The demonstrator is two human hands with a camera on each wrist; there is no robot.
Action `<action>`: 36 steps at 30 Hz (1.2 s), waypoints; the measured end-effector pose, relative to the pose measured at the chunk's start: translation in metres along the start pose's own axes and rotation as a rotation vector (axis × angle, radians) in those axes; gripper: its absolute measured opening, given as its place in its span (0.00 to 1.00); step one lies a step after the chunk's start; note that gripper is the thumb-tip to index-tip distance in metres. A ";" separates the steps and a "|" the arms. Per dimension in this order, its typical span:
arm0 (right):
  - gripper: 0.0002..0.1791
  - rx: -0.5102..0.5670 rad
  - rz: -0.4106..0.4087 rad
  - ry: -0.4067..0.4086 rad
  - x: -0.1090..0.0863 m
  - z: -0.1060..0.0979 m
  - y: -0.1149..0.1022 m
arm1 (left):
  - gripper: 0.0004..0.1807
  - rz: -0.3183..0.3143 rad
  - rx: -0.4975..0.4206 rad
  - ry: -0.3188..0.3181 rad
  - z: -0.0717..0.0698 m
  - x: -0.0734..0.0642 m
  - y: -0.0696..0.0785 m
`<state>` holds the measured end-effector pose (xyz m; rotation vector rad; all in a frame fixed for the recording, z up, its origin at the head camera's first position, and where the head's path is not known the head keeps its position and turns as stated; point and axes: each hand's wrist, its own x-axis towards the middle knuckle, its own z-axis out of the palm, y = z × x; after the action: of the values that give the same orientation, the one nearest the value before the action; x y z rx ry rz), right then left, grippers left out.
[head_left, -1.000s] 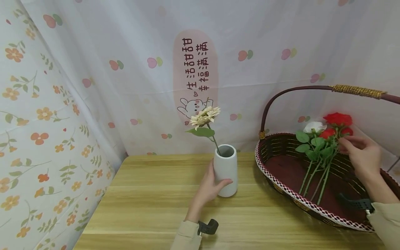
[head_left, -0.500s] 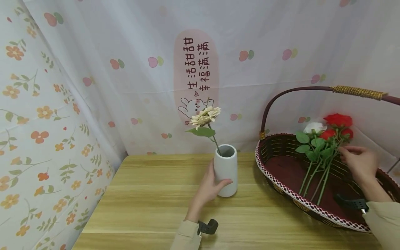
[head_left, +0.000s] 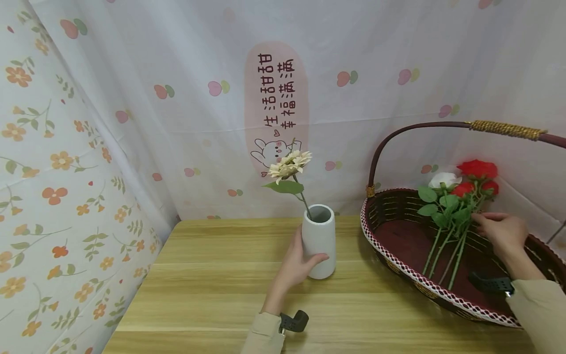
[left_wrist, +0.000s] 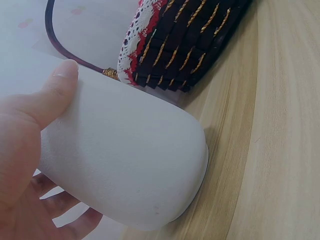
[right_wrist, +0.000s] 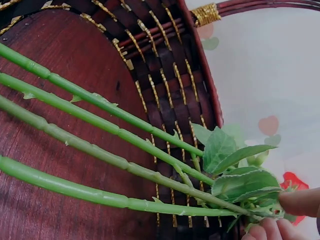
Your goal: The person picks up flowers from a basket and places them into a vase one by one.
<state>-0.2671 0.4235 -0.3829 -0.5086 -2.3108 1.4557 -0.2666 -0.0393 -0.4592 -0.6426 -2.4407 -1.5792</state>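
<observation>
White vase (head_left: pixel 319 241), left hand (head_left: pixel 298 265) round it, gap to basket rim (head_left: pixel 374 243)

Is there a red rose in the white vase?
No, the white vase holds just one cream flower, and the red roses are over at the wicker basket.

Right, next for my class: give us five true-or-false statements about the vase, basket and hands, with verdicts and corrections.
1. The left hand grips the white vase. True.
2. The vase holds three flowers. False: it holds one cream flower.
3. In the head view, the basket is to the right of the vase. True.
4. The right hand grips the basket's handle. False: it is at the leafy stems.
5. Four stems show in the right wrist view. True.
</observation>
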 end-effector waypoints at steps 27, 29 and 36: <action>0.21 -0.023 0.020 -0.043 0.025 0.009 0.030 | 0.52 -0.001 0.000 -0.005 0.000 0.000 0.001; 0.24 -0.059 0.006 -0.055 0.020 0.008 0.024 | 0.52 0.001 0.005 -0.004 0.000 0.000 0.001; 0.18 -0.010 0.021 -0.059 0.014 0.005 0.020 | 0.51 0.005 0.004 -0.005 0.000 0.001 0.000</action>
<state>-0.2801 0.4341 -0.4013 -0.5010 -2.3655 1.4890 -0.2670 -0.0387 -0.4587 -0.6526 -2.4437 -1.5718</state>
